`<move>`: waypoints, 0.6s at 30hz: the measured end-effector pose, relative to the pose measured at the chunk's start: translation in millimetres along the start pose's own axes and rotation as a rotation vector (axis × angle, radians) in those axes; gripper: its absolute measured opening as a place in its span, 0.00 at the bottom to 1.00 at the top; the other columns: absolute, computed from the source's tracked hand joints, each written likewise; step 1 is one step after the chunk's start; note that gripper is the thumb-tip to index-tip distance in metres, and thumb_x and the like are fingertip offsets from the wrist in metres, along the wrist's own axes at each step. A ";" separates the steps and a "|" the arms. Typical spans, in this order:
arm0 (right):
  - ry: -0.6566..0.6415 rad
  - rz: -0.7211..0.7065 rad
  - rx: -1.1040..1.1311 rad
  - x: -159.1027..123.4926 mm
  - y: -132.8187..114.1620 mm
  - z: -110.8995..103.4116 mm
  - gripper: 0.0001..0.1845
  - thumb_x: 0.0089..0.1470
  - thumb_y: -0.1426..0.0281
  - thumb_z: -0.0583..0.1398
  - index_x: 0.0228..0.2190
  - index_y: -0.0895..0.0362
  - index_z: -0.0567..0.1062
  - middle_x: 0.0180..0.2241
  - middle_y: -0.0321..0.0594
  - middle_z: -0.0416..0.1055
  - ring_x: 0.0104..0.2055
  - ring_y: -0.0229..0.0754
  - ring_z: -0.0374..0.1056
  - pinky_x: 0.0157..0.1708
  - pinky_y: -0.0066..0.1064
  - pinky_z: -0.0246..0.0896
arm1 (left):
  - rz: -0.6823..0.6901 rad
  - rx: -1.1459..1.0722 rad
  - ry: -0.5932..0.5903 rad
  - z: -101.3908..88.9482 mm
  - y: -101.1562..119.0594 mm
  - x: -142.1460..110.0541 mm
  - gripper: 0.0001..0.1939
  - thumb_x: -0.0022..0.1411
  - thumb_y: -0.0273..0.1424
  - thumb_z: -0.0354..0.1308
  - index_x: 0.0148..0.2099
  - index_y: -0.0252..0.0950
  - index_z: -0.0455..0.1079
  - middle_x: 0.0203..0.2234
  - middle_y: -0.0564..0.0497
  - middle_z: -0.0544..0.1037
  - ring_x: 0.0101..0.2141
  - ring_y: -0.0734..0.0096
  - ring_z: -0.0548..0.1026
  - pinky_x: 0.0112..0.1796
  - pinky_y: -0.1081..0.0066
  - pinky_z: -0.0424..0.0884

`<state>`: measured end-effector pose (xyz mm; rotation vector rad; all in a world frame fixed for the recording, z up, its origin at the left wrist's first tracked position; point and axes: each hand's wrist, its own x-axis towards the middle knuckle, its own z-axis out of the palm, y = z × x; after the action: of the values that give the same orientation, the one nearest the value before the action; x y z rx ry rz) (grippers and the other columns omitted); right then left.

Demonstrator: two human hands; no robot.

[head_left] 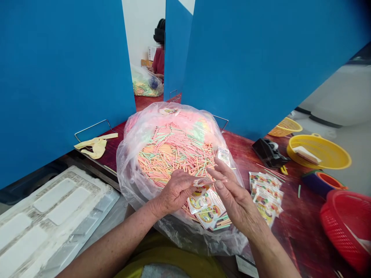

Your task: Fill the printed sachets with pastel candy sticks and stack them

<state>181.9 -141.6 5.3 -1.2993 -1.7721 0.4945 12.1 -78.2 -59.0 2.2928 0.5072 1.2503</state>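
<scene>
A transparent plastic bag (130, 170) lies open on the table, filled with a heap of thin pastel sticks (174, 158) in pink, green and orange. My left hand (176, 191) pinches a small transparent packet (199, 182) above the bag. My right hand (234, 197) is beside it, fingers spread, its fingertips close to the packet. Several printed paper packets (207, 208) lie on the bag's near side under my hands. A small printed packet (223, 156) sits just past my right fingers. More printed packets (265, 195) lie in a loose row on the table to the right.
Blue partition panels (255, 58) stand along the far side of the red-brown table (249, 150). To the right are a black tape dispenser (269, 153), a yellow basket (319, 151) and a red basket (348, 227). A white moulded tray (49, 220) is at the left. A person (158, 61) sits beyond the panels.
</scene>
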 end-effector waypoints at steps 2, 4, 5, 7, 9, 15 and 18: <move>0.010 0.017 0.026 -1.6 -6.3 -2.1 0.17 0.58 0.67 0.50 0.49 0.46 0.67 0.61 0.36 0.47 0.60 0.45 0.48 0.56 0.48 0.48 | 0.021 0.013 0.000 0.2 1.0 0.3 0.16 0.64 0.29 0.46 0.53 0.41 0.63 0.41 0.50 0.76 0.41 0.70 0.71 0.47 0.63 0.59; 0.016 0.005 0.026 -2.3 -9.0 -1.0 0.17 0.58 0.66 0.50 0.48 0.46 0.68 0.61 0.35 0.46 0.61 0.46 0.45 0.57 0.50 0.46 | 0.031 0.030 -0.002 0.8 2.3 0.3 0.16 0.64 0.30 0.45 0.53 0.41 0.63 0.41 0.50 0.76 0.41 0.70 0.71 0.47 0.63 0.58; 0.006 -0.003 0.023 -2.5 -8.5 0.8 0.17 0.58 0.66 0.50 0.48 0.46 0.68 0.61 0.35 0.47 0.62 0.46 0.45 0.57 0.50 0.45 | 0.035 0.037 0.000 1.4 2.9 0.0 0.16 0.64 0.30 0.45 0.53 0.40 0.63 0.41 0.49 0.76 0.41 0.70 0.71 0.47 0.63 0.58; -0.046 -0.008 0.018 -3.2 -4.4 5.8 0.17 0.58 0.66 0.51 0.48 0.48 0.69 0.60 0.37 0.49 0.61 0.47 0.45 0.57 0.51 0.44 | 0.031 0.050 0.008 2.7 4.1 -1.0 0.15 0.64 0.30 0.46 0.52 0.39 0.64 0.40 0.48 0.76 0.41 0.69 0.71 0.48 0.62 0.58; -0.107 0.007 0.009 -4.1 1.1 9.9 0.17 0.58 0.66 0.51 0.48 0.49 0.69 0.60 0.40 0.50 0.61 0.47 0.46 0.57 0.52 0.44 | 0.004 0.057 -0.002 4.0 5.2 -2.1 0.15 0.64 0.30 0.46 0.51 0.37 0.65 0.37 0.48 0.76 0.40 0.69 0.71 0.48 0.62 0.57; -0.006 0.076 0.108 -6.1 6.0 8.5 0.18 0.58 0.64 0.50 0.50 0.47 0.66 0.61 0.37 0.48 0.62 0.45 0.43 0.58 0.50 0.42 | -0.027 0.036 -0.069 7.4 9.0 0.3 0.15 0.64 0.30 0.43 0.51 0.38 0.65 0.35 0.49 0.77 0.38 0.70 0.72 0.47 0.64 0.59; -0.028 0.125 0.130 -9.1 7.7 12.9 0.19 0.58 0.62 0.50 0.50 0.48 0.67 0.61 0.40 0.48 0.62 0.46 0.44 0.58 0.51 0.42 | -0.037 0.010 -0.026 9.6 10.3 3.0 0.14 0.64 0.30 0.44 0.48 0.36 0.67 0.35 0.48 0.77 0.37 0.70 0.72 0.45 0.64 0.61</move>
<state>176.5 -144.8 -11.1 -1.3227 -1.6590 0.6895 22.8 -87.2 -55.7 2.2945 0.5455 1.2017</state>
